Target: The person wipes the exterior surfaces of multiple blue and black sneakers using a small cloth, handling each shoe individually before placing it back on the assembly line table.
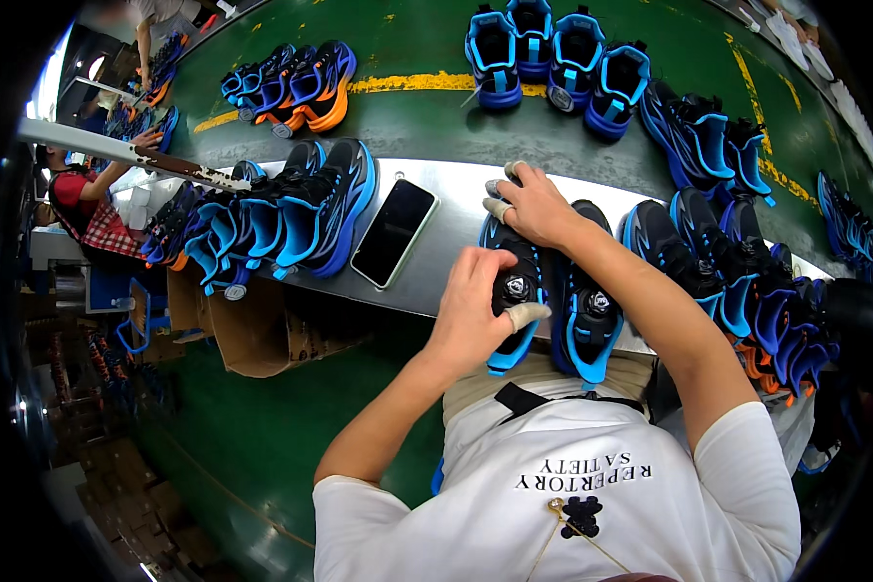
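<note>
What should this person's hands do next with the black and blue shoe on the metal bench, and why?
Probably turn the round dial on the shoe with the left hand. That hand already rests on the dial with a taped thumb beside it, while the right hand steadies the shoe's far end. A second shoe lies alongside, untouched.

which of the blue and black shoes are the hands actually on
The black and blue dial-lace shoe directly in front of the person: the left hand grips its near end, the right hand its far end. The matching shoe beside it lies untouched.
</note>
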